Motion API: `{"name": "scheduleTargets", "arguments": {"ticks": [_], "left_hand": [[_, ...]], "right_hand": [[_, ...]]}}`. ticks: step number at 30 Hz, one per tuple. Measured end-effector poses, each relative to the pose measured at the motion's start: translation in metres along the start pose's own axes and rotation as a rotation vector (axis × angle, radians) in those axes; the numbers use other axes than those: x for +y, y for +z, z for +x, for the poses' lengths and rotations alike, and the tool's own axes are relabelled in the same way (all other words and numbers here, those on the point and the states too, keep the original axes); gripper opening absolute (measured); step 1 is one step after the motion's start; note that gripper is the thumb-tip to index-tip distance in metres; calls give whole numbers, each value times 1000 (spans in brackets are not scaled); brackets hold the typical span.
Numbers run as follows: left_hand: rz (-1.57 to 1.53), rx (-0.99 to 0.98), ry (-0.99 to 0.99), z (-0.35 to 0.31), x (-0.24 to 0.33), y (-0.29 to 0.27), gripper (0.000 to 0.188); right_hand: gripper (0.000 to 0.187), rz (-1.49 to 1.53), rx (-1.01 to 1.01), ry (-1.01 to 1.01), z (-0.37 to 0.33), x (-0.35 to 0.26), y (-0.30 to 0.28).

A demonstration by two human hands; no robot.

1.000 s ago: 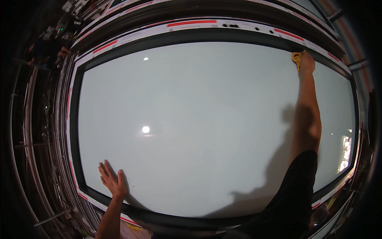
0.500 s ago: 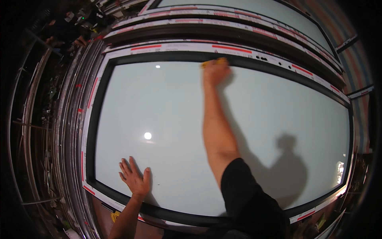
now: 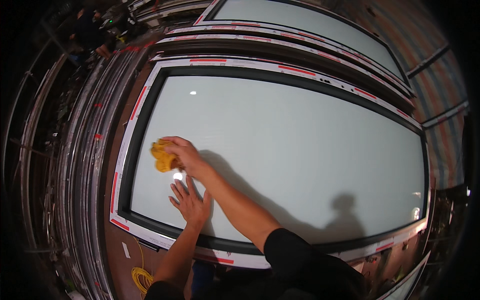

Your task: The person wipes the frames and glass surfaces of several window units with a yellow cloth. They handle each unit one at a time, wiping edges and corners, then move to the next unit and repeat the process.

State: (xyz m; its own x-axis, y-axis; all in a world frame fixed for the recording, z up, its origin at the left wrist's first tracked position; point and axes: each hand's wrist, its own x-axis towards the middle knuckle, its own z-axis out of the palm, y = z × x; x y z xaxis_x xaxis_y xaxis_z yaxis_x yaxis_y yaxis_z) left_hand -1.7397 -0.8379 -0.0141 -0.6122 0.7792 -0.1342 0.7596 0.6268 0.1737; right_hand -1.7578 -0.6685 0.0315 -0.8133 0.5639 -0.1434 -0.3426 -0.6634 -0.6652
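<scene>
A large pale glass pane (image 3: 300, 160) lies flat inside a dark frame (image 3: 123, 202) edged with white and red protective film. My right hand (image 3: 184, 154) grips a bunched yellow cloth (image 3: 164, 156) against the glass, toward the pane's left side. Just nearer to me, my left hand (image 3: 192, 202) rests on the pane with its fingers spread and holds nothing. The right forearm crosses the glass from the lower middle and casts a shadow on it.
More framed panes (image 3: 310, 20) are stacked beyond this one. Long metal profiles (image 3: 92, 150) lie along the left. A yellow coiled cable (image 3: 142, 279) sits on the floor at lower left. Someone in dark clothes (image 3: 91, 30) is at the far left. Striped sheeting (image 3: 435, 75) hangs at right.
My right hand has swept the yellow cloth from the far edge toward the near left of the pane. The left hand appears slightly further right and farther up in the view, which has shifted.
</scene>
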Motion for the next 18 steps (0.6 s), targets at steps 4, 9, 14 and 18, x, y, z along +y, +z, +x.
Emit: {"name": "scheduleTargets", "arguments": {"ticks": [4,9,14,18], "left_hand": [[-107,50,68,-3,-8,1,94],[-276,77,90,-3,-13,5,90],[-436,-119,176,13,-40,-14,85],[-350,-228,623,8,-118,-36,79]], "right_hand": [[47,174,218,-179,-105,2,-24],[49,267,502,-549,-246,39,10],[50,291,706,-794,-375,109,90],[50,314,795,-860,-435,191,135]]}}
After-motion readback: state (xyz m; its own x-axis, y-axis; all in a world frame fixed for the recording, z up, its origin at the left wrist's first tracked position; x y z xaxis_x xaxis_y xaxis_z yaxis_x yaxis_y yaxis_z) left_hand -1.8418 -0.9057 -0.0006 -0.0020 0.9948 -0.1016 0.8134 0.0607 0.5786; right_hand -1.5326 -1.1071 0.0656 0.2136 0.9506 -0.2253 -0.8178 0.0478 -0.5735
